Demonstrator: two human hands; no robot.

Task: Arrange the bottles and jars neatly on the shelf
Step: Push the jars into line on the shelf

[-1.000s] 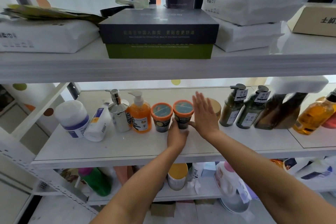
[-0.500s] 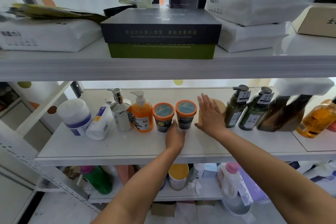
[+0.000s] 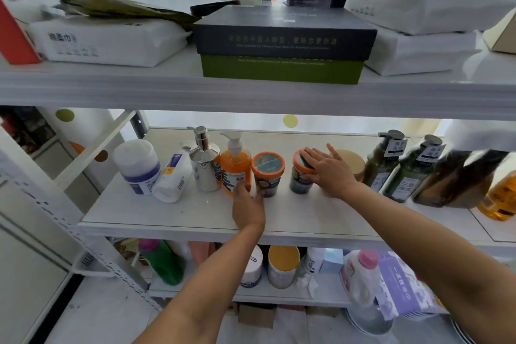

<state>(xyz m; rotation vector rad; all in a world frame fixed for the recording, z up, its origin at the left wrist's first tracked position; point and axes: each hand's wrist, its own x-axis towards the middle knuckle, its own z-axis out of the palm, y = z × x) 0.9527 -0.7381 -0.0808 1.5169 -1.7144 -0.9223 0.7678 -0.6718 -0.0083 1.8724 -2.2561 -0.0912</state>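
Observation:
On the middle shelf (image 3: 167, 212) stands a row: a white tub (image 3: 138, 165), a tilted white bottle (image 3: 170, 179), a silver pump bottle (image 3: 203, 165), an orange pump bottle (image 3: 236, 167) and two orange-lidded jars. My left hand (image 3: 248, 207) rests on the shelf, fingers apart; its tips touch the base of the left jar (image 3: 268, 170) and the orange bottle. My right hand (image 3: 328, 172) lies over the right jar (image 3: 298, 181), fingers across its lid and thumb on its front. A gap separates the two jars. A wooden-lidded jar (image 3: 350, 160) stands behind my right hand.
Two green pump bottles (image 3: 391, 167), leaning dark bottles (image 3: 458, 179) and an amber bottle (image 3: 499, 195) fill the shelf's right end. The upper shelf holds a dark box (image 3: 284, 45) and tissue packs (image 3: 111, 42). More containers (image 3: 282, 268) crowd the lower shelf.
My right hand moved from beside the right jar onto its lid, and a gap has opened between the two jars. My left hand shifted from the right jar's base to the left jar's.

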